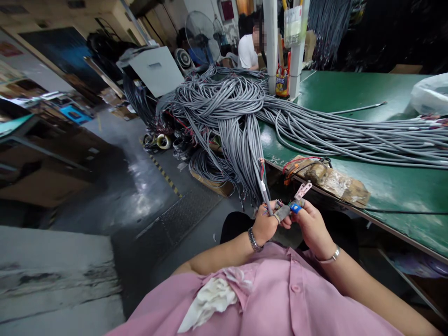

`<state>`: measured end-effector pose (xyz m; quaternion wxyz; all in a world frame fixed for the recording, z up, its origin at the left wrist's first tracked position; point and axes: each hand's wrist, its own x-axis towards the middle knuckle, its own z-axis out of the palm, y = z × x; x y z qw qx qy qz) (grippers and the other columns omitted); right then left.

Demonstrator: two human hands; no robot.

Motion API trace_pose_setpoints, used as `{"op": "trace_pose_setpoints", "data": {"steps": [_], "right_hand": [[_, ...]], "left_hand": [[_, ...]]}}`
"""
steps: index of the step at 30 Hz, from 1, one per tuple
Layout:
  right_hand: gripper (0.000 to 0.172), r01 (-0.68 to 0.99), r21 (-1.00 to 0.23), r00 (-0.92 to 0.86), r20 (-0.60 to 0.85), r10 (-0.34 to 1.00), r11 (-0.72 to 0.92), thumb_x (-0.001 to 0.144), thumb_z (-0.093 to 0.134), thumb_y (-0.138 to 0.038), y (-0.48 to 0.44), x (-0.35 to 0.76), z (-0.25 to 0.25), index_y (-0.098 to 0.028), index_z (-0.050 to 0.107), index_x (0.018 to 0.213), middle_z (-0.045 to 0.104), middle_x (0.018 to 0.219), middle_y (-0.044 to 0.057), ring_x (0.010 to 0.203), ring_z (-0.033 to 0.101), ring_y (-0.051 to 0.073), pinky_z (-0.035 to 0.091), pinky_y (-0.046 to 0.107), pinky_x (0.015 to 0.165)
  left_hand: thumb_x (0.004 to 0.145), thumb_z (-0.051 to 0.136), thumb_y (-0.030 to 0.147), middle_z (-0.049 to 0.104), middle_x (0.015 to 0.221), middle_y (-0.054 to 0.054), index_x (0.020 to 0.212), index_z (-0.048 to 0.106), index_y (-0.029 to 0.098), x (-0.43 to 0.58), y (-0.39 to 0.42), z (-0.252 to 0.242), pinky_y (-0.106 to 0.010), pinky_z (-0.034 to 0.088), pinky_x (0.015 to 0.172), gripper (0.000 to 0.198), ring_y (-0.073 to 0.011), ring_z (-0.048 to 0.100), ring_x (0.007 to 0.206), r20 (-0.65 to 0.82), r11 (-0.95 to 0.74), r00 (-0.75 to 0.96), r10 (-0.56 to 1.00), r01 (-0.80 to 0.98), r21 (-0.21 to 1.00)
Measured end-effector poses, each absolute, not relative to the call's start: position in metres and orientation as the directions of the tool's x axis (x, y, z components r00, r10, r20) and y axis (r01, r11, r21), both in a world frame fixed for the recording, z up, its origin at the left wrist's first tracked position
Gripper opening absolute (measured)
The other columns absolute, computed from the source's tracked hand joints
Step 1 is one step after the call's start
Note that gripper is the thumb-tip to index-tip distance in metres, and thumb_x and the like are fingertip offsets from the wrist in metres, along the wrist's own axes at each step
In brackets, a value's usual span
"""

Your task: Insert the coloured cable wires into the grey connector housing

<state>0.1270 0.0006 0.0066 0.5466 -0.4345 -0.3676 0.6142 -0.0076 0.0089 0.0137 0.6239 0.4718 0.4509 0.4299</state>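
The left hand (265, 225) grasps a grey cable (269, 205), whose white-banded end with loose coloured wires rises on its far side, in front of the hanging cable bundle (241, 144). The right hand (311, 221), blue tape (296, 208) around one digit, is closed on a pink perforated strip (303, 190) that juts out just beside the left thumb. Both work at the near edge of the green surface (402, 186); a taped brown block (336, 182) lies farther right.

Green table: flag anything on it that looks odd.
One gray cable strays from the big bundle, its tip lying alone; and the wrapped block on the table looks crumpled and ragged.
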Motion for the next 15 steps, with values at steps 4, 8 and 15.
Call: {"op": "trace_pose_setpoints", "data": {"steps": [4, 8, 15], "right_hand": [[0.025, -0.501, -0.848, -0.080, -0.154, 0.985, -0.174, 0.083, 0.066, -0.044, 0.002, 0.134, 0.002, -0.021, 0.062, 0.073, 0.055, 0.065, -0.001, 0.060, 0.048, 0.014, 0.041, 0.029, 0.059], [0.044, -0.637, -0.737, -0.118, -0.199, 0.973, -0.228, 0.087, 0.052, -0.062, 0.012, 0.147, 0.001, -0.021, 0.067, 0.080, 0.058, 0.072, 0.001, 0.063, 0.051, 0.014, 0.046, 0.028, 0.062], [0.044, -0.608, -0.749, -0.158, -0.211, 0.965, -0.263, 0.077, 0.065, -0.064, 0.038, 0.154, 0.011, -0.021, 0.068, 0.082, 0.063, 0.071, 0.002, 0.061, 0.055, 0.014, 0.049, 0.029, 0.060]], "left_hand": [[0.076, 0.069, 0.052, 0.065, 0.057, -0.003, 0.073, 0.061, 0.013, -0.008, 0.010, 0.012, -0.024, 0.052, 0.047, 0.040, -0.0128, 0.060, 0.045, -0.168, 0.204, 0.195, 0.966, -0.186, 0.961], [0.074, 0.072, 0.048, 0.063, 0.054, -0.001, 0.075, 0.059, 0.013, -0.006, 0.011, 0.017, -0.024, 0.050, 0.044, 0.037, -0.0121, 0.058, 0.043, -0.170, 0.219, 0.183, 0.968, -0.296, 0.930], [0.073, 0.072, 0.049, 0.064, 0.055, -0.001, 0.074, 0.060, 0.013, 0.007, 0.015, 0.024, -0.023, 0.048, 0.044, 0.038, -0.0117, 0.058, 0.043, -0.170, 0.226, 0.205, 0.964, -0.293, 0.929]]}}
